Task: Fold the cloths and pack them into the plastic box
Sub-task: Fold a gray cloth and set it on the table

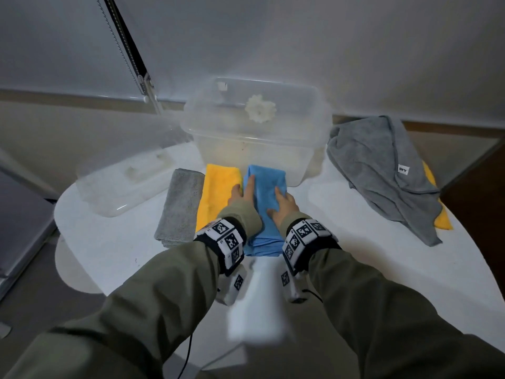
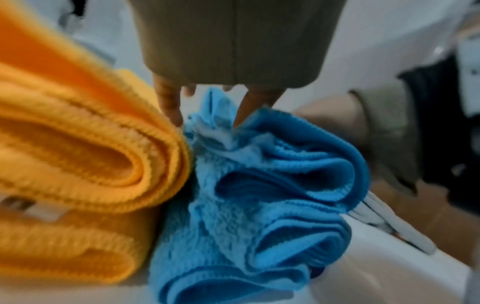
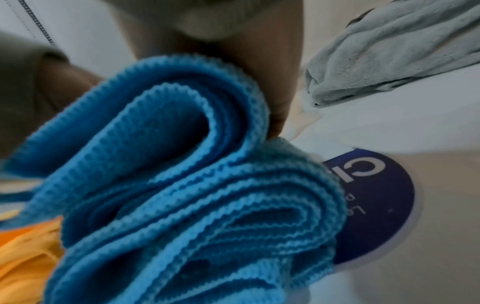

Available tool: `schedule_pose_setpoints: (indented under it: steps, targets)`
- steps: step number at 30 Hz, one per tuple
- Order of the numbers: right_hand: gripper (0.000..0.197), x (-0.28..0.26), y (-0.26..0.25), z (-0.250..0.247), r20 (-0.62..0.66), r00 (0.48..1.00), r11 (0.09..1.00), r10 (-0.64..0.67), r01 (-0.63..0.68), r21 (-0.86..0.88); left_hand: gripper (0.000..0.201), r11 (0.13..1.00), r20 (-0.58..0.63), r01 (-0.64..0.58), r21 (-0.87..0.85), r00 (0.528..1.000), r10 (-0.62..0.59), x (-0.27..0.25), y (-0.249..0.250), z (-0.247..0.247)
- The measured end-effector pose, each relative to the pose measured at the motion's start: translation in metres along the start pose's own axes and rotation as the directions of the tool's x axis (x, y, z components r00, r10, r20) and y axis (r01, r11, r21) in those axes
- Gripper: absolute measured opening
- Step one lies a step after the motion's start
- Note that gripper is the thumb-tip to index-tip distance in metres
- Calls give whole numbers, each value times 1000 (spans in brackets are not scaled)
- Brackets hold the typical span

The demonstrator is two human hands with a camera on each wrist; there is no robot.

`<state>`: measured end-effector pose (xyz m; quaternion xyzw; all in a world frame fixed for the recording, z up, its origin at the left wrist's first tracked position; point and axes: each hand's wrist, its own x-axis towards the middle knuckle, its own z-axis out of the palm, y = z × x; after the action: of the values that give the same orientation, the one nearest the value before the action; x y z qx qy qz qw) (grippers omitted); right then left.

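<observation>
A folded blue cloth [image 1: 266, 212] lies on the white table [image 1: 355, 255] in front of the clear plastic box [image 1: 254, 157]. My left hand [image 1: 243, 191] holds its left edge, with one finger [image 2: 168, 102] down between the blue cloth [image 2: 272, 185] and the folded yellow cloth [image 2: 78, 144]. My right hand [image 1: 282, 206] grips its right edge. The right wrist view shows the blue cloth [image 3: 182, 185] bunched in layers under my right hand [image 3: 259, 72]. The folded yellow cloth [image 1: 218, 192] and a folded grey cloth [image 1: 180, 206] lie side by side to the left.
The clear lid [image 1: 125, 184] lies left of the box. At the right, a crumpled grey cloth [image 1: 382, 170] covers another yellow cloth [image 1: 442, 222]. A pale flower-shaped piece [image 1: 259, 108] shows at the box. Close to the blue cloth, a dark blue round label [image 3: 376, 205] sits on the table.
</observation>
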<state>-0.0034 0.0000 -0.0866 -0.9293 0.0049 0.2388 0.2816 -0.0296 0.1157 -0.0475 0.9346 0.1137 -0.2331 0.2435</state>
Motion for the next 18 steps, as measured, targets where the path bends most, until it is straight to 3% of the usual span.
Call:
schedule_pose_setpoints:
  steps: [3, 5, 7, 9, 12, 13, 15, 18]
  targets:
    - [68, 2, -2, -3, 47, 999, 999, -6, 9, -54, 88, 925, 70, -170, 340, 985, 155, 4, 11, 1]
    - [66, 2, 4, -12, 70, 996, 985, -53, 40, 170, 80, 827, 209, -213, 521, 971, 118, 12, 20, -3]
    - [45, 2, 22, -31, 32, 999, 904, -43, 25, 426, 73, 747, 277, -214, 629, 960, 42, 20, 29, -11]
    - [26, 3, 46, -62, -62, 997, 879, 36, -2, 476, 64, 653, 285, -236, 720, 958, 32, 21, 37, -18]
    - [29, 10, 88, -119, -199, 970, 964, 142, -90, 250, 46, 488, 215, -245, 838, 970, 118, 19, 54, -20]
    - [29, 11, 102, -135, -258, 948, 980, 189, -167, 104, 43, 495, 161, -219, 841, 974, 159, 17, 63, -21]
    - [24, 10, 127, -163, -366, 900, 923, 236, -325, -204, 38, 551, 70, -188, 813, 971, 228, 11, 87, -21]
    - [31, 2, 152, -186, -379, 872, 841, 311, -438, -317, 37, 577, 98, -266, 772, 947, 306, 8, 132, -14]
